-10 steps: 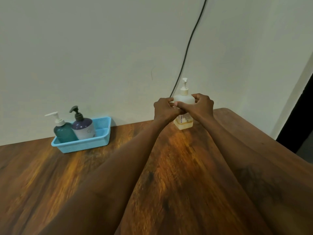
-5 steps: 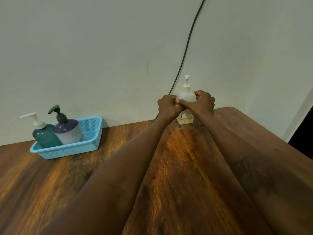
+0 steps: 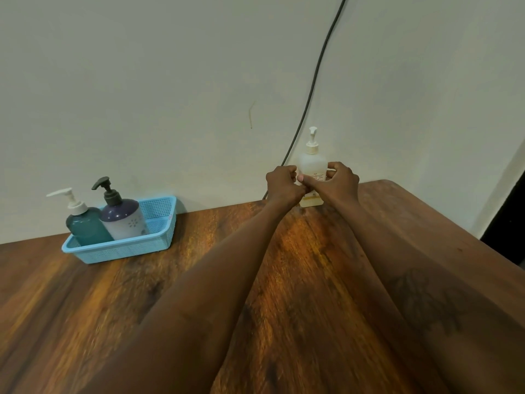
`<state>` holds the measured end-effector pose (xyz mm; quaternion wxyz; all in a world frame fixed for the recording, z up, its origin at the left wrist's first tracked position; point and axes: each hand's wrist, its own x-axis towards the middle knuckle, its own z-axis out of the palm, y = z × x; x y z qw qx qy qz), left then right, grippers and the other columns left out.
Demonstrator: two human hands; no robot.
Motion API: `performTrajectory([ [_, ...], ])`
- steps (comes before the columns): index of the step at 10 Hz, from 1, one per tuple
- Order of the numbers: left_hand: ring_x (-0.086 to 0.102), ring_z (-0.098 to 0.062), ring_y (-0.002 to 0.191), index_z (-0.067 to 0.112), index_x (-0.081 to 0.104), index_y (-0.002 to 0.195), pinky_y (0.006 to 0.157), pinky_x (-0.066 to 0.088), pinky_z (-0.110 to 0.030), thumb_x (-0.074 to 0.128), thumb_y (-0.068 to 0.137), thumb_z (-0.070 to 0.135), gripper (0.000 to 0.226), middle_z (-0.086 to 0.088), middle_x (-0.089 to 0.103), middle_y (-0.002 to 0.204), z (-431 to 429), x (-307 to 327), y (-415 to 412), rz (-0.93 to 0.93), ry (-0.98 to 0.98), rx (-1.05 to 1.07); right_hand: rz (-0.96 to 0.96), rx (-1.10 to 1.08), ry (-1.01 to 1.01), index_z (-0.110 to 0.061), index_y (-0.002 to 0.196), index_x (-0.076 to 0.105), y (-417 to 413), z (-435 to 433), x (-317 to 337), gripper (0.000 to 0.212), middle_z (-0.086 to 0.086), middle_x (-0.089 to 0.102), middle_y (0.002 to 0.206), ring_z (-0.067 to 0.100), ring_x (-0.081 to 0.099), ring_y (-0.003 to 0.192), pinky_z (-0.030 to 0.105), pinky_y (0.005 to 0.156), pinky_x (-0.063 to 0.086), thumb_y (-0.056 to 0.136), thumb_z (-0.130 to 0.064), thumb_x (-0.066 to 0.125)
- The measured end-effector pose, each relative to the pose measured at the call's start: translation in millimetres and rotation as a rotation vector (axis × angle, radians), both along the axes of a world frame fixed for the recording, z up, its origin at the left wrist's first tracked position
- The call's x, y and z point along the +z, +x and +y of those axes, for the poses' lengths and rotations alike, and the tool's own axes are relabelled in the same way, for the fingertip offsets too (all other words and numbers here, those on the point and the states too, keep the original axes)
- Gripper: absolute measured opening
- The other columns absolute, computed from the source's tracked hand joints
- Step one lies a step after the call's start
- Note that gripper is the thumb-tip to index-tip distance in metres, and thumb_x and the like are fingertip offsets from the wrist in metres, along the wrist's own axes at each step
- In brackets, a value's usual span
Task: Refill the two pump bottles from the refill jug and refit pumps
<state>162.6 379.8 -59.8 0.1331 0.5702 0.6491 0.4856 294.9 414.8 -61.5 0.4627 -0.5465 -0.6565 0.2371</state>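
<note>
Both forearms run out over the wooden tabletop (image 3: 298, 280) toward its far edge, near the wall. Left hand (image 3: 284, 184): fingers curled into a loose fist against the left side of the translucent pump bottle (image 3: 312, 166); cannot tell if it really grips the bottle or only touches it. Right hand (image 3: 338, 184): half-closed around the bottle's right side, fingertips hooked on its upper edge, thumb lying across the label toward the left hand. Bottle stands upright on the tabletop at the far edge, white pump fitted, a thin layer of yellowish liquid at the bottom. Black cable (image 3: 312, 86) runs down the wall just behind it. Well off to the left, blue basket (image 3: 159, 237) on the tabletop holds the teal pump bottle (image 3: 85, 226) and the purple-white pump bottle (image 3: 122, 217), touching, pumps on.
</note>
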Motion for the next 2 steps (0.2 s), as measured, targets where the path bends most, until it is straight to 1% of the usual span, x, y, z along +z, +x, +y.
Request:
performTrajectory([
  [1, 0.063, -0.019, 0.092, 0.006, 0.076, 0.099, 0.084, 0.055, -0.035, 0.093, 0.076, 0.022, 0.034, -0.017, 0.072, 0.098, -17, 7, -3, 0.01, 0.008, -0.006, 0.018, 0.003, 0.017, -0.015, 0.134, 0.058, -1, -12, -1, 0.093, 0.005, 0.068, 0.131, 0.025, 0.065, 0.117, 0.031, 0.092, 0.054, 0.064, -0.073, 0.08],
  [2, 0.072, -0.025, 0.11, 0.002, 0.071, 0.128, 0.095, 0.057, -0.035, 0.092, 0.077, 0.032, 0.063, -0.014, 0.075, 0.12, -52, 16, -8, 0.01, -0.041, 0.014, 0.039, -0.043, 0.012, -0.011, 0.138, 0.054, 1, -39, 4, 0.084, 0.008, 0.064, 0.136, 0.027, 0.063, 0.121, 0.03, 0.094, 0.049, 0.075, -0.057, 0.082],
])
